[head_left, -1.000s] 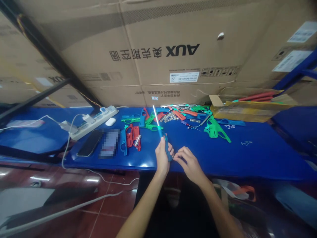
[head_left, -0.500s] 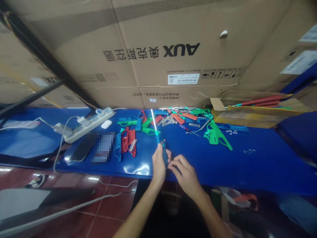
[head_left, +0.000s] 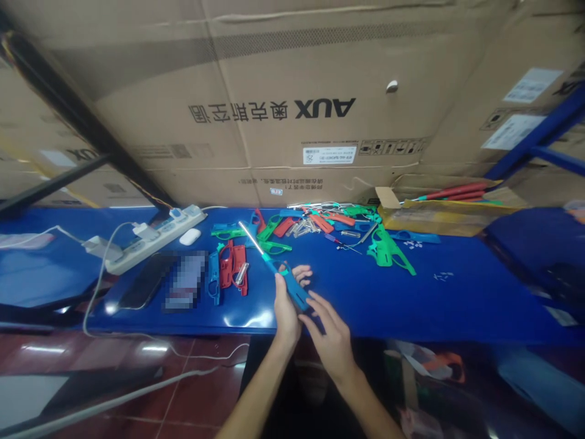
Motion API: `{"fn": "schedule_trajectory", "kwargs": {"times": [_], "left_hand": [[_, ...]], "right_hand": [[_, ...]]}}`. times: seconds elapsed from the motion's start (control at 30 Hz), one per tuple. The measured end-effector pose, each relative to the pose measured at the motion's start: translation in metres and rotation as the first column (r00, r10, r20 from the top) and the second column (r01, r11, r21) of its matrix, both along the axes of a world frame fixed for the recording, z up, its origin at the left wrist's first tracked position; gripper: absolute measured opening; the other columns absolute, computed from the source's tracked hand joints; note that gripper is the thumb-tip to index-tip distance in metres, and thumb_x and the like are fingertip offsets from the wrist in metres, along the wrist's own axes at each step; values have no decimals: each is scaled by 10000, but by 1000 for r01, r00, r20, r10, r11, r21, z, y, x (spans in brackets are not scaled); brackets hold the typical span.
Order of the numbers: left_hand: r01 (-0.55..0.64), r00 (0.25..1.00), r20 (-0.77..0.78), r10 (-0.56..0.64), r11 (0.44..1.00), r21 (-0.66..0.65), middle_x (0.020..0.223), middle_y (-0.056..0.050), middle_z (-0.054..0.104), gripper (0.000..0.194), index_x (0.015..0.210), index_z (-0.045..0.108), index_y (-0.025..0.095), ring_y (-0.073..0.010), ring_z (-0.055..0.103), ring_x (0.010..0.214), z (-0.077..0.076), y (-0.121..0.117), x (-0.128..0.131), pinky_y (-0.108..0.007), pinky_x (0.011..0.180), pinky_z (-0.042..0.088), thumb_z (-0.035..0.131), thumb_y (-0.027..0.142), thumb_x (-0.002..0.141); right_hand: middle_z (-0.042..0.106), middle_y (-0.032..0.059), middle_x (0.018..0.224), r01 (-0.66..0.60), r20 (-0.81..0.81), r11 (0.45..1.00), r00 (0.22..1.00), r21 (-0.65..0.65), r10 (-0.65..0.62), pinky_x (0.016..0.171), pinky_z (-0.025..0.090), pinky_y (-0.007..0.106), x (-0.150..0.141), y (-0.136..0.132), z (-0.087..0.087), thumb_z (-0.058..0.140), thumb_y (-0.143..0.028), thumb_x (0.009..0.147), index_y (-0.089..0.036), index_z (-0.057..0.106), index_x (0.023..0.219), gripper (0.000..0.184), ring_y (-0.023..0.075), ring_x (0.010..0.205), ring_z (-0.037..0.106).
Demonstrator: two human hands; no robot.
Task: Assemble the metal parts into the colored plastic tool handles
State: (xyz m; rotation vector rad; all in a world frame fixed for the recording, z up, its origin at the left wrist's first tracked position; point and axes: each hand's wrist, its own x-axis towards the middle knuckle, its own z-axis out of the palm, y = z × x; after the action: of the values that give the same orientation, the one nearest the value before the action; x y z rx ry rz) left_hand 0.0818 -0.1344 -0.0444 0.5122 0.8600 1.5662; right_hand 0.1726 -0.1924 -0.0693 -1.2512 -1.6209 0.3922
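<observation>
A long-necked blue lighter (head_left: pixel 298 295), with a metal tube and a green collar, slants up to the left above the table's front edge. My left hand (head_left: pixel 286 314) holds its handle, thumb along the near side and fingertips showing past the far side. At the handle's lower end, my right hand (head_left: pixel 333 336) grips it between thumb and fingers. Beyond them lies a pile of lighter parts: orange shells (head_left: pixel 320 222), clear tubes (head_left: pixel 305 228) and metal rods. Red shell halves (head_left: pixel 234 267) and a blue shell half (head_left: pixel 214 274) lie to the left, a green shell (head_left: pixel 387 247) to the right.
The blue table (head_left: pixel 411 305) backs onto a large cardboard box (head_left: pixel 274 61). On the left are a power strip (head_left: pixel 155 238) with cables, a white case (head_left: pixel 190 236) and two phones (head_left: pixel 146 281). An open carton (head_left: pixel 429 221) with red lighters stands back right. A screwdriver (head_left: pixel 333 239) lies near the pile.
The lighter has turned, its metal tip swinging left and its handle's flat side now showing. My right hand has moved up against the handle's lower end. The view has shifted slightly.
</observation>
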Motion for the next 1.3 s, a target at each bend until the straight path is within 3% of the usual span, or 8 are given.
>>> {"fn": "schedule_trajectory", "kwargs": {"times": [0.17,0.3,0.5,0.6,0.67,0.8,1.07,1.3], "left_hand": [[125,991,-58,-122,991,50,1409,-103,604,451,1342,507,255,-213,597,1247,-2,-2,4,-330,1011,469,441,566,1022],[200,950,-242,-199,980,-22,1500,-112,516,506,1374,492,241,-230,578,1289,-4,-9,-9,-349,1049,472,510,573,993],[546,568,-636,-522,817,-184,1384,-120,617,509,1423,496,216,-228,662,1143,1,-35,-61,-417,1067,491,497,515,1011],[615,355,-866,-353,786,-68,1345,-89,639,398,1383,540,262,-242,612,1223,8,-36,-60,-463,1105,465,506,433,1024],[714,187,-973,-137,700,39,1470,-68,544,399,1413,517,304,-255,452,1406,10,-30,-45,-498,1186,375,536,367,1020],[790,7,-985,175,602,112,1578,-78,424,472,1489,421,272,-254,280,1520,1,-12,-12,-517,1214,344,517,294,1027],[762,-102,-946,307,635,124,1577,-121,423,557,1542,315,211,-273,325,1503,-21,1,-2,-553,1203,359,498,344,1033],[768,-126,-943,307,633,103,1578,-131,418,533,1525,334,185,-278,313,1508,-19,1,-1,-558,1207,355,480,352,1040]], "right_hand": [[738,120,1186,98,7,988,995,123,-99,943,605,409,6,1,5,641,-200,941,-218,693,1168,234,254,1089,715],[733,109,1198,102,137,987,984,120,-118,951,604,386,51,-5,9,654,-203,928,-219,689,1118,193,242,1081,722],[748,79,1185,47,326,994,942,99,-77,927,608,363,132,-20,6,631,-260,948,-228,677,1078,142,231,1046,738],[752,53,1184,-7,407,1000,913,-7,9,917,601,387,140,-15,6,629,-292,955,-254,686,1071,135,232,1057,721],[749,50,1188,-20,454,999,890,-42,37,904,592,408,136,-6,7,644,-280,946,-264,688,1111,171,242,1069,701],[741,65,1207,-27,488,998,871,-57,51,909,565,439,124,16,8,663,-238,934,-248,674,1166,233,257,1091,675],[705,80,1290,-21,494,985,864,-169,103,1025,511,467,126,24,15,665,-348,937,-254,678,1211,290,265,1196,642],[672,76,1347,58,553,963,827,-262,101,1067,489,459,134,61,66,519,-454,1003,-281,595,1376,419,270,1265,611]]}}
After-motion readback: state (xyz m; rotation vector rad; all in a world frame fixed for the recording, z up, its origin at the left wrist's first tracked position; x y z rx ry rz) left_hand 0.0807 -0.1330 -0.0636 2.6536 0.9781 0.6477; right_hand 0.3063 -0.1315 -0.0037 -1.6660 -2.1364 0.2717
